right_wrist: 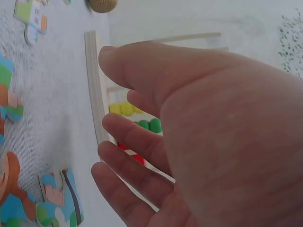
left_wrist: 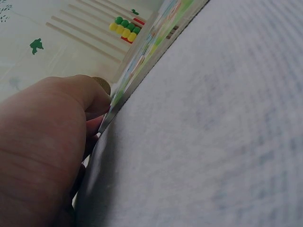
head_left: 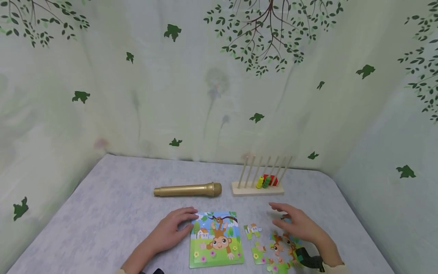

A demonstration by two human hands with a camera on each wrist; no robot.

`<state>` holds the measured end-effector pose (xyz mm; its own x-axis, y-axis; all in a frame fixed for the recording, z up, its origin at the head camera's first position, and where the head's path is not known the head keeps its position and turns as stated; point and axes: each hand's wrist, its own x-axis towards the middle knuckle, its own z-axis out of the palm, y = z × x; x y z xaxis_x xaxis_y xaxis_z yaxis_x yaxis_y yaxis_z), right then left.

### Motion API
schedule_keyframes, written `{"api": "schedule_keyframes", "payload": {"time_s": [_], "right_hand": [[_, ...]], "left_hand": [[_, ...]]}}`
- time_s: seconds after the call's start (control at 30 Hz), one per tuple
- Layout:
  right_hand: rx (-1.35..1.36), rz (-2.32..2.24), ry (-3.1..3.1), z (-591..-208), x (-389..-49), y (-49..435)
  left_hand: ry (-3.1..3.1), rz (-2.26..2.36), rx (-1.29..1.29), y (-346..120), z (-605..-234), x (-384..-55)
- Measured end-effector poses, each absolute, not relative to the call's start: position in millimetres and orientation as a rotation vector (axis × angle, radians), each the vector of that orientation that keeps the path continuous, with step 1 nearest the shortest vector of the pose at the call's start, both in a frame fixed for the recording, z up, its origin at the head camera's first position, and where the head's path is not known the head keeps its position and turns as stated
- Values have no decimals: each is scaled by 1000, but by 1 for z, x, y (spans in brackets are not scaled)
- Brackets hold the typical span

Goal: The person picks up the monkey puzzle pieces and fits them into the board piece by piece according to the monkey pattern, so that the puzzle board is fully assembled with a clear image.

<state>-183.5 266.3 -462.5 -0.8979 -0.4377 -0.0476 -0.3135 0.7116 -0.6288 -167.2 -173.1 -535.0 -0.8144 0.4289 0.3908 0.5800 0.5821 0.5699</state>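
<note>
No text, label, brand, number or sign can be read; any print on the square green-and-blue cartoon-monkey board (head_left: pixel 216 240), well apart from the pale grey desk's (head_left: pixel 102 213) back edge, is too small.

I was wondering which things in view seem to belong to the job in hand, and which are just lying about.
Likely part of the job:
Monkey picture board, touched by the left hand
Loose puzzle pieces, near the right hand

Apparently just lying about, touched by neither hand:
Gold microphone
Wooden bead rack
</note>
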Motion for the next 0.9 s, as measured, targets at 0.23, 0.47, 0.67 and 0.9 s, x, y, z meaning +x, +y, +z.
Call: {"api": "schedule_keyframes", "payload": {"time_s": [0.23, 0.47, 0.67, 0.9], "right_hand": [[-500, -886, 2778, -466, -186, 274], [-464, -897, 2773, -473, -186, 282], [-481, -856, 2803, -474, -186, 290], [-536, -817, 2807, -476, -190, 290]], "left_hand": [[-2616, -1058, -834, -173, -537, -168], [-2646, -1090, -803, -171, -537, -168], [-2688, -1084, -773, -169, -538, -168], [-2644, -1051, -790, -173, -536, -170]]}}
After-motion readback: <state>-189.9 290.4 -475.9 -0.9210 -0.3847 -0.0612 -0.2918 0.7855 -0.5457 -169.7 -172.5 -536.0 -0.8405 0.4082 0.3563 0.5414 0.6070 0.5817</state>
